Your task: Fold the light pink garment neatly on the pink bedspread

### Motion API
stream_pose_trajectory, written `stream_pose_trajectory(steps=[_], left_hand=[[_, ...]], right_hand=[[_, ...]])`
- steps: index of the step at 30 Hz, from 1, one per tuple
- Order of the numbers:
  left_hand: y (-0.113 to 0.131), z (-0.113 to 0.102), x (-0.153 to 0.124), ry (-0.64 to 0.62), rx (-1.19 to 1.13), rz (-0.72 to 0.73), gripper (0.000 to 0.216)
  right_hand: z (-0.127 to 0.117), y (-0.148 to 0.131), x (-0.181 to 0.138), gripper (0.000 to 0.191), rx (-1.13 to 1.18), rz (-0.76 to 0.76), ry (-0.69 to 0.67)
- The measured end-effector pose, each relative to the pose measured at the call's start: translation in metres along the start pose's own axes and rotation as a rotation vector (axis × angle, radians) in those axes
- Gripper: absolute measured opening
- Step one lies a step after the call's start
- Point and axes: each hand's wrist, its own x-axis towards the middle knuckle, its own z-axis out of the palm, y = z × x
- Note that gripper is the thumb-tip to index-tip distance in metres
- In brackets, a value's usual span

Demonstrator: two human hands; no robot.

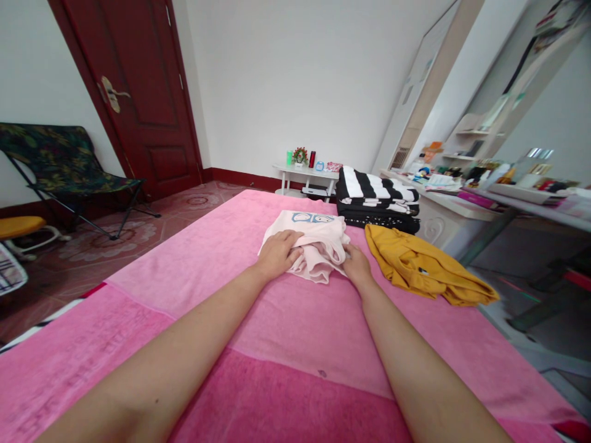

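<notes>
A pale pink garment (318, 237) with a blue print lies partly folded on the pink blanket (286, 320). My left hand (278, 251) rests on its left side with the fingers curled into the cloth. At the garment's right edge my right hand (355, 263) grips the fabric, its fingers partly tucked under it.
A crumpled yellow garment (425, 264) lies just right of my hands. Behind it sits a folded black-and-white striped stack (376, 197). Cluttered counter (462, 197) at right, small white table (307, 173) at the back, folding chair (64, 172) and red door (138, 92) at left.
</notes>
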Motion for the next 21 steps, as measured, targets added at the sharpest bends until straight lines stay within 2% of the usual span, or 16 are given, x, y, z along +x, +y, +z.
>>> stream_pose_trajectory(steps=[21], left_hand=[[-0.0017, 0.0011, -0.0004, 0.006, 0.009, 0.021, 0.043]], right_hand=[[-0.0026, -0.0037, -0.0014, 0.036, -0.023, -0.013, -0.015]])
